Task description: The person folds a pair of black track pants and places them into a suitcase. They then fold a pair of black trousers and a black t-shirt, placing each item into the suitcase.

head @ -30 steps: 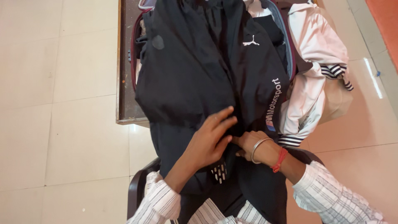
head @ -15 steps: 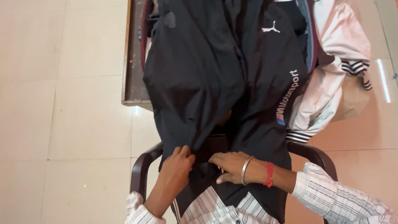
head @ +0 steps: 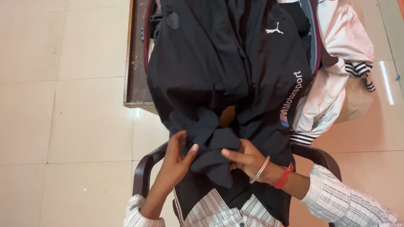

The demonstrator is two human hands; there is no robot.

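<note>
In the head view, the left hand (head: 176, 157) and right hand (head: 248, 159) close their fingers (head: 190, 150) on a bunched fold of the black jacket (head: 210, 75), draped from the open suitcase (head: 313, 50) toward the person's lap. It looks soft, light and slippery, best gripped at hem or bunched folds.

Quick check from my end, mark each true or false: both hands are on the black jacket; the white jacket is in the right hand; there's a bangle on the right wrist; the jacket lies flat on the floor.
1. Both hands grip the black jacket. True: the left hand and right hand pinch its bunched lower part.
2. The right hand holds the white jacket. False: it lies untouched beside the black one.
3. A metal bangle sits on the right wrist. True.
4. The black jacket lies flat on the floor. False: it drapes over the open suitcase down to the lap.
</note>
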